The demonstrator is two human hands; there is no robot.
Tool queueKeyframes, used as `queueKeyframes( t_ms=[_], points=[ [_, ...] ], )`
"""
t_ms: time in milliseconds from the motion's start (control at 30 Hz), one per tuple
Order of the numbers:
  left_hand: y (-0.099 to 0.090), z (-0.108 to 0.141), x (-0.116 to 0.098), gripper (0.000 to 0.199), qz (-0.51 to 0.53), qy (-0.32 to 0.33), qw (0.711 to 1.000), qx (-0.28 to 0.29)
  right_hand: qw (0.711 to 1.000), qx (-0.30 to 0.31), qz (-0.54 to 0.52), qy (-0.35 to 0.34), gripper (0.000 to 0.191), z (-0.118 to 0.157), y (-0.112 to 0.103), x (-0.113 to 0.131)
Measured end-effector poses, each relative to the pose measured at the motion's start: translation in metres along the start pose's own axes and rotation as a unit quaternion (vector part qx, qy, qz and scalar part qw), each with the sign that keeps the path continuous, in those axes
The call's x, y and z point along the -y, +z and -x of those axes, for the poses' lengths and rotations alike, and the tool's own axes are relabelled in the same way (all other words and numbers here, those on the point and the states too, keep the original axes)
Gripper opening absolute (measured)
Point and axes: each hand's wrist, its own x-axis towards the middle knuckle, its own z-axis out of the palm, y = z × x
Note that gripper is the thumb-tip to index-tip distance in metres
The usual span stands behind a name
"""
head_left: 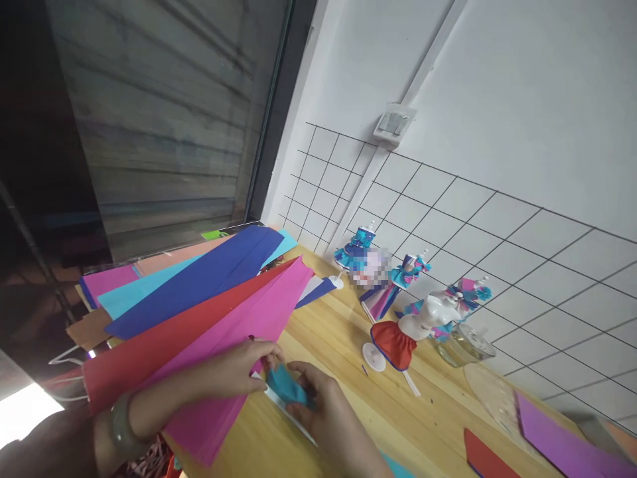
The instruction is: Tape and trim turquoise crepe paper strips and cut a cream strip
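Both hands meet low in the middle of the head view, over the wooden table. Between them is a small folded teal crepe paper piece (pixel 286 385). My right hand (pixel 331 411) pinches its right side between thumb and fingers. My left hand (pixel 256 362), with a bangle (pixel 122 425) on its wrist, is closed at the piece's left edge; its fingertips are partly hidden. Under the piece runs a narrow white strip (pixel 293 418), tilted down to the right. The left forearm lies across a long pink sheet (pixel 213 425).
Red (pixel 134 355) and blue sheets (pixel 209 279) overlap at the left. Along the grid-covered wall stand a small mannequin with a red skirt (pixel 393 345), several small dressed figures and a glass jar (pixel 462 345). Purple (pixel 562 438) and red pieces (pixel 485 455) lie at the right.
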Motion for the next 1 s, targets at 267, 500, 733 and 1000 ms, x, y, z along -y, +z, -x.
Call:
queueKeyframes(
  t_ms=[267, 500, 733, 1000],
  points=[
    [0.003, -0.001, 0.005, 0.024, -0.108, 0.073, 0.991, 0.009, 0.974, -0.040, 0.181, -0.126, 0.060, 0.026, 0.027, -0.022],
    [0.000, -0.003, 0.011, 0.018, -0.078, 0.111, 0.991, 0.014, 0.941, -0.085, 0.319, -0.076, 0.073, 0.025, 0.038, -0.046],
    [-0.007, -0.002, -0.002, 0.006, -0.091, 0.079, 0.992, 0.036, 0.965, -0.072, 0.250, 0.018, 0.038, -0.003, 0.045, -0.012],
    [-0.011, -0.002, 0.016, 0.003, -0.098, 0.025, 0.994, 0.041, 0.981, -0.034, 0.187, 0.045, 0.031, -0.018, 0.040, -0.004]
  ],
)
